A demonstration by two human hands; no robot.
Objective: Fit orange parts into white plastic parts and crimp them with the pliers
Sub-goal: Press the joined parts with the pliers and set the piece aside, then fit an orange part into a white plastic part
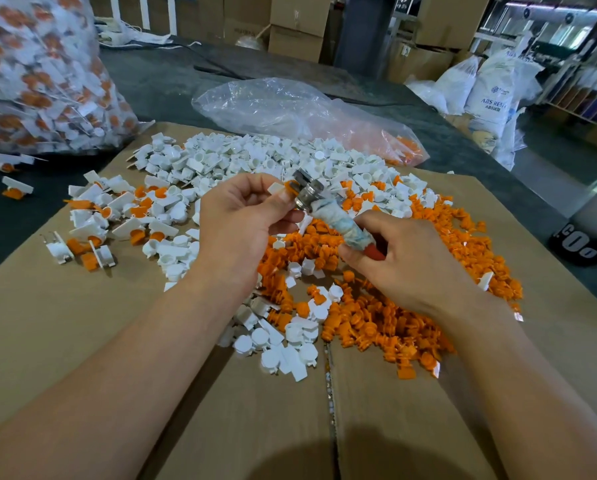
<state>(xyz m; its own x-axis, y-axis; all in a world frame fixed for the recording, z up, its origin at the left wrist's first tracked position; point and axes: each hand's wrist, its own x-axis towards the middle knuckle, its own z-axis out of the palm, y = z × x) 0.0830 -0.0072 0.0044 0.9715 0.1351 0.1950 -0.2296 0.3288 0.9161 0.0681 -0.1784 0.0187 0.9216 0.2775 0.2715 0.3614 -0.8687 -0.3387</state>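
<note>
Far-left sack: I see it packed with joined white-and-orange pieces.
Cardboard, left area: finished pieces lie scattered.
Left hand: thumb and fingers pinch a white part against the tool's metal head.
Pliers: tilted, head up-left; I cannot tell whether the jaws bite.
Right hand: curled round the wrapped handle.
White parts pile: behind both hands.
Orange parts pile: beneath the hands and to the right.

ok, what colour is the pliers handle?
Handle: off-white wrap, faint blue marks; red end in right hand. Head view.
</note>
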